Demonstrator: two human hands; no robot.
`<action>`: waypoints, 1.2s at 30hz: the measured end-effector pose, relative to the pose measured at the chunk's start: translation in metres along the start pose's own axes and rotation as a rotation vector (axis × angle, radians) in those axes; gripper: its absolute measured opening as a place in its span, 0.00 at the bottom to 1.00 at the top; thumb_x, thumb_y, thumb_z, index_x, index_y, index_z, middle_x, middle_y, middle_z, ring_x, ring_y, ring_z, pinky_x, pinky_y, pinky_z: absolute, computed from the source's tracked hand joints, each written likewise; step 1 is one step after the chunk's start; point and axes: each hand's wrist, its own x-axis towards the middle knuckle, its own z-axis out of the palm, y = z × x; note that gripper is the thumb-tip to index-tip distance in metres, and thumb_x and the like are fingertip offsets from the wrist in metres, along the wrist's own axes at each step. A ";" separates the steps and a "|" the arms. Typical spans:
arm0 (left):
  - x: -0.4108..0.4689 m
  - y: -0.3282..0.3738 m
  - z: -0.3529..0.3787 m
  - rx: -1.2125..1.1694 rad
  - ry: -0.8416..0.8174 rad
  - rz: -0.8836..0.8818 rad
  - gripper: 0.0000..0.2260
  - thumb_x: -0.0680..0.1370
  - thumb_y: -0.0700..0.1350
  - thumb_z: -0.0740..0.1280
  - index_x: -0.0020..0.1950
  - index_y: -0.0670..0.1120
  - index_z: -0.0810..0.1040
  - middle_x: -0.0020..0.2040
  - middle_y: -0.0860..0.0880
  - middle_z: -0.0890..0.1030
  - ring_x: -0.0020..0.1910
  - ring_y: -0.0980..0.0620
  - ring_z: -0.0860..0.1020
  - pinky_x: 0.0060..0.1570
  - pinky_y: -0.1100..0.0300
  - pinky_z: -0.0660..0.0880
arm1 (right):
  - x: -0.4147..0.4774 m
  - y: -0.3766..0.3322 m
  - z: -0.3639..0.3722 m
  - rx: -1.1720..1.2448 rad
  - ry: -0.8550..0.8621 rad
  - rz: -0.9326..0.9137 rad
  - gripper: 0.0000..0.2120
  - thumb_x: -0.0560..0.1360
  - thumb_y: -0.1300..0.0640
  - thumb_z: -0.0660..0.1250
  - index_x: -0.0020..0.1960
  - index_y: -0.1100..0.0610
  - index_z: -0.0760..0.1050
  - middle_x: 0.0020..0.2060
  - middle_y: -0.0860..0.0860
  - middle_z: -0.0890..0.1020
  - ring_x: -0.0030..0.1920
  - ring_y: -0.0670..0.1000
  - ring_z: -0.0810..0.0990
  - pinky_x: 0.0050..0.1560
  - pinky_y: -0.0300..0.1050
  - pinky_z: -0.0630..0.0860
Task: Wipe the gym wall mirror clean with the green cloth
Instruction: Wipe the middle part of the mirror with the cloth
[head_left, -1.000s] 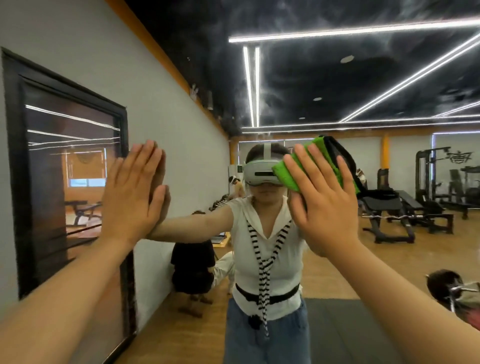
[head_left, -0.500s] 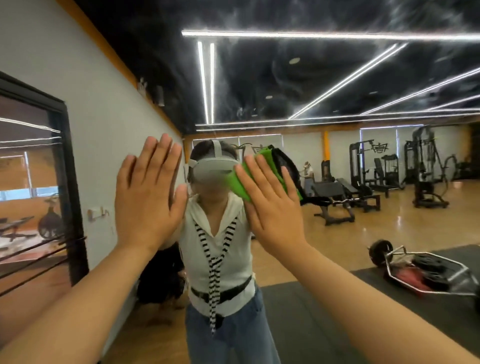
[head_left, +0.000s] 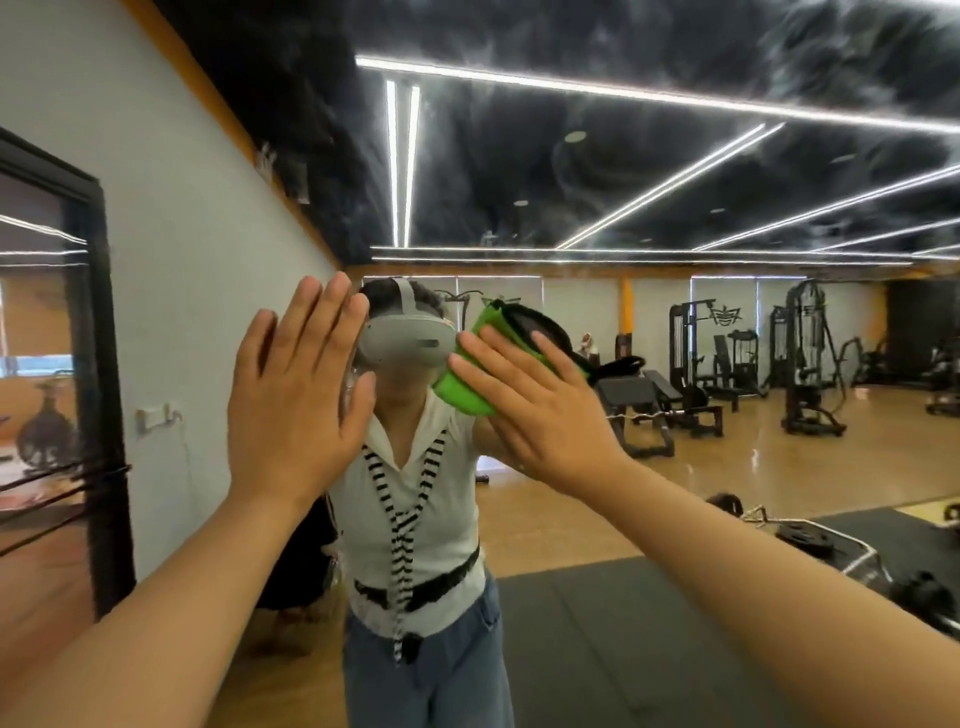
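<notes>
Fingers (head_left: 498, 358) straight, R hand (head_left: 545, 415) pressing folded green cloth (head_left: 457, 389) to glass wall mirror (head_left: 727, 467) | L hand (head_left: 296, 405) flat, empty | cloth swung leftward, wipe ongoing

Cloth (head_left: 460, 389) centre frame: bright green, black trim along upper edge. Headset (head_left: 410, 340): pale grey. Top (head_left: 447, 519) white, belt (head_left: 457, 569) black. Scarf (head_left: 399, 540): black-white cross stripes. Jeans (head_left: 441, 675) mid blue, bottom centre. Ceiling (head_left: 571, 182) black, smoky grey marbling, white light strips (head_left: 623, 91). Wall (head_left: 208, 286) left: light grey, orange band (head_left: 218, 111) on top. Door frame (head_left: 106, 415) black. Floor (head_left: 753, 467) tan wood, mat (head_left: 623, 649) dark grey. Machines (head_left: 808, 364) right: black.
</notes>
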 end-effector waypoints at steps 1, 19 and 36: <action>0.000 0.000 0.000 -0.001 0.004 -0.005 0.30 0.81 0.54 0.51 0.82 0.46 0.55 0.83 0.48 0.54 0.82 0.49 0.51 0.79 0.47 0.49 | 0.000 0.017 -0.007 -0.019 -0.036 -0.053 0.25 0.82 0.54 0.56 0.79 0.51 0.60 0.78 0.48 0.61 0.79 0.49 0.57 0.79 0.51 0.46; -0.001 -0.001 0.001 0.037 0.022 0.004 0.29 0.82 0.54 0.51 0.82 0.47 0.56 0.83 0.48 0.54 0.82 0.49 0.51 0.79 0.49 0.47 | 0.084 0.049 -0.024 0.099 0.097 0.176 0.24 0.83 0.51 0.51 0.78 0.53 0.62 0.77 0.48 0.63 0.79 0.47 0.57 0.78 0.45 0.41; -0.001 0.002 -0.002 0.053 0.012 -0.001 0.29 0.82 0.54 0.51 0.82 0.46 0.56 0.83 0.47 0.54 0.81 0.48 0.52 0.79 0.48 0.48 | 0.064 -0.004 -0.011 0.181 0.068 0.254 0.25 0.81 0.53 0.53 0.78 0.52 0.62 0.79 0.48 0.60 0.79 0.43 0.50 0.78 0.43 0.37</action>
